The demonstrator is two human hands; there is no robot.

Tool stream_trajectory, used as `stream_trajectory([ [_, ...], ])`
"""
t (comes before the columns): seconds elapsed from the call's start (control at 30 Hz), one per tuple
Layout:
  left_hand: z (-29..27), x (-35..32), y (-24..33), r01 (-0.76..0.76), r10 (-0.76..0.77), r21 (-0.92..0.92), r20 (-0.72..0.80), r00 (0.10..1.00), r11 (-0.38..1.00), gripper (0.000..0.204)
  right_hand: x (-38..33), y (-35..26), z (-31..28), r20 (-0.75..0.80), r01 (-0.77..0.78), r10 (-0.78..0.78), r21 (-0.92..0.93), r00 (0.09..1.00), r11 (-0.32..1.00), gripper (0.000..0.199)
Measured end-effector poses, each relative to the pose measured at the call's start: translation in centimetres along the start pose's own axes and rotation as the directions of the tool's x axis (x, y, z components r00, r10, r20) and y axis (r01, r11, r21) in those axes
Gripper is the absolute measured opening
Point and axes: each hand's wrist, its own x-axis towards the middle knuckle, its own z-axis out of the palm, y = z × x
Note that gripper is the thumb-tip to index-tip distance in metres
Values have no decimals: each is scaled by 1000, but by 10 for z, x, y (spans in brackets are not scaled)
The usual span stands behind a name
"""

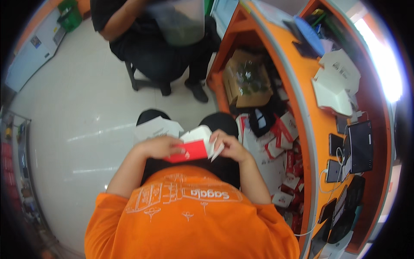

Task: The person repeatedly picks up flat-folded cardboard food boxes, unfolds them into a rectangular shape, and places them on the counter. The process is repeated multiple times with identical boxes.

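Note:
Over my lap is a red and white cardboard box (196,150), partly folded, its white inside turned up at the far side. My left hand (163,147) grips its left end, with fingers over the red panel. At the other end my right hand (227,146) has its fingers bent round a white end flap. Beneath and beyond my left hand, a flat white cardboard blank (157,127) lies across my left thigh.
To my right, an orange counter (297,73) carries phones, a tablet (360,146) and an open white box (334,88). Under it lie several red and white boxes (284,129) and a brown carton (248,82). Ahead, another person sits on a dark stool (148,77) with a translucent tub (183,26).

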Motion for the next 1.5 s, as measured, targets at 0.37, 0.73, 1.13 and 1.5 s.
stream_trajectory([
  [0.37,2,19,-10,-33,36,161,-14,999,986,24,2,-15,5,73,-32,67,-409,995,912,12],
  [0.73,12,28,-5,-108,108,4,-147,983,994,21,20,-11,43,-444,-259,-64,-627,894,735,20],
  [1.13,8,22,5,-177,179,28,-142,974,984,21,21,-6,56,-413,-161,-218,-708,884,687,13],
  [1.5,14,21,8,-193,202,68,-161,966,979,22,19,-2,54,-308,-75,-288,-790,907,609,13],
])
